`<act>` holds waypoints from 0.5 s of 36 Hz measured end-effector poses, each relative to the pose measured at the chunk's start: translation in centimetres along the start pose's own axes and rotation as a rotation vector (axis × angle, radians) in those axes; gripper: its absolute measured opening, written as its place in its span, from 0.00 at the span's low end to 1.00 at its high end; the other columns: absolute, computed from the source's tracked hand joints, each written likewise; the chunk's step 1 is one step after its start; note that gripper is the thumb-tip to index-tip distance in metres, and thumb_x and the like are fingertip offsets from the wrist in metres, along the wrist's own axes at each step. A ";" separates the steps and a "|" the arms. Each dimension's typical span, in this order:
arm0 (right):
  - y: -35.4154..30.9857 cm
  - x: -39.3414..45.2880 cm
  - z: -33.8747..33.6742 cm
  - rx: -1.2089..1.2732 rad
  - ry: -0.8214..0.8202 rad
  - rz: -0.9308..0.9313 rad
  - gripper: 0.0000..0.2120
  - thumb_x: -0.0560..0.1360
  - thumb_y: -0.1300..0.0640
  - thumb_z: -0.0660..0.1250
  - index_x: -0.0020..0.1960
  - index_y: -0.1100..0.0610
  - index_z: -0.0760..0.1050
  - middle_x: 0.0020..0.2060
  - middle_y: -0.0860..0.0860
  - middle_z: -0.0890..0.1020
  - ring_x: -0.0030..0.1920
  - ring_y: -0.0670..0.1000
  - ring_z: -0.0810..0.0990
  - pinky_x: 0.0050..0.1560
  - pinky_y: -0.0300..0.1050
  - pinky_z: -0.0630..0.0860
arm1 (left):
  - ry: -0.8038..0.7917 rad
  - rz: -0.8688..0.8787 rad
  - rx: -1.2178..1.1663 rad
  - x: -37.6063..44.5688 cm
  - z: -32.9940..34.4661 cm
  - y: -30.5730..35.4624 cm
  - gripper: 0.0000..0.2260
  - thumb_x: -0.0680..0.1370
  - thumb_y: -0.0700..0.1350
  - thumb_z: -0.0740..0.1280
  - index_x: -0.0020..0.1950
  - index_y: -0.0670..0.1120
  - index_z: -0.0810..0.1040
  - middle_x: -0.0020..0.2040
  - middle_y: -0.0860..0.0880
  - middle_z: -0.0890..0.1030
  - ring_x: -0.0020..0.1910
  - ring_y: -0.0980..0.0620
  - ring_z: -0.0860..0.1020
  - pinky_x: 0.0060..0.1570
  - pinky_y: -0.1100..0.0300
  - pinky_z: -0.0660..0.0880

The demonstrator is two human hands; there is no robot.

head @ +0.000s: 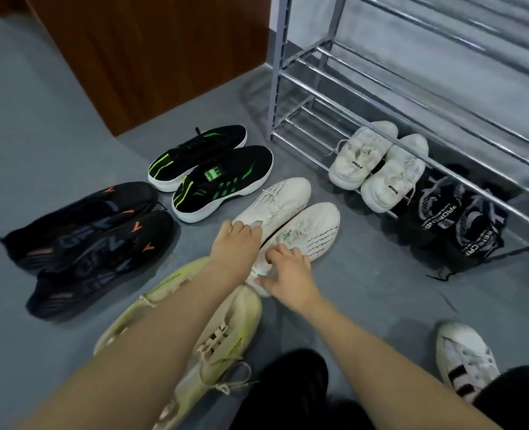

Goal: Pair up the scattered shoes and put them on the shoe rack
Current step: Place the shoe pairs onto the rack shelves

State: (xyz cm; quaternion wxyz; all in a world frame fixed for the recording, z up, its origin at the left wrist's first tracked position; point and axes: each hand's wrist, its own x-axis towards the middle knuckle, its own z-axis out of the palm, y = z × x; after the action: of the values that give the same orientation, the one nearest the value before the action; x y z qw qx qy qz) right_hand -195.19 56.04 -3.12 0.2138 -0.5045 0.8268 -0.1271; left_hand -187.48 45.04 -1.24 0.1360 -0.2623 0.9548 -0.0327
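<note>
Your left hand [236, 240] and right hand [284, 270], grip curled on the white knit pair [291, 212] mid-frame, shoe rack [334, 97] upper right holding white chunky sneakers [377, 169], black pair [461, 225].

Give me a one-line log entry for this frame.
phase: pairing | left hand: on white knit pair | right hand: same pair, heel | shoe rack: bottom tier holds white chunky pair

Five pairs of shoes lie on the floor [40, 125], each pair side by side. The shoe rack [412, 97] stands at the far right, with one pair [377, 167] on its lowest rail and a bag [458, 225] just right of that pair. Left of the rack sits a pair [210, 172] — behind another pair [288, 218] under both hands. A pair [92, 246] lies far left, the nearest pair [219, 339] beneath the arms.
</note>
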 end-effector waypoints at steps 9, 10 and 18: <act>0.3 -2.0 -2.1 -0.038 -0.055 0.020 0.06 0.74 0.54 0.61 0.49 0.51 0.67 0.44 0.52 0.79 0.48 0.59 0.78 0.41 0.46 0.68 | -0.074 0.100 -0.076 -0.3 -2.2 0.4 0.16 0.77 0.34 0.59 0.65 0.41 0.66 0.62 0.42 0.71 0.65 0.43 0.66 0.55 0.54 0.70; 0.4 -2.3 -2.4 -0.075 -0.050 0.018 0.08 0.74 0.55 0.60 0.52 0.52 0.68 0.46 0.52 0.80 0.48 0.59 0.78 0.40 0.46 0.67 | -0.069 0.122 -0.103 -0.4 -2.6 0.8 0.16 0.76 0.33 0.58 0.64 0.40 0.66 0.62 0.42 0.72 0.65 0.43 0.66 0.54 0.54 0.70; 4.6 -5.0 -4.2 -0.313 -0.013 0.148 0.17 0.73 0.55 0.57 0.61 0.54 0.69 0.52 0.52 0.77 0.50 0.58 0.78 0.38 0.44 0.65 | -0.010 0.156 -0.350 0.0 -2.2 4.7 0.14 0.76 0.32 0.61 0.61 0.42 0.68 0.59 0.45 0.71 0.62 0.47 0.67 0.42 0.58 0.67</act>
State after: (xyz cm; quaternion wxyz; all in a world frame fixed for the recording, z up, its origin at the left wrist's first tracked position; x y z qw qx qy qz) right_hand -198.82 62.52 -0.23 0.1469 -0.4702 0.8700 0.0228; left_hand -190.37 49.07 0.26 0.0952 -0.2074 0.9626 0.1460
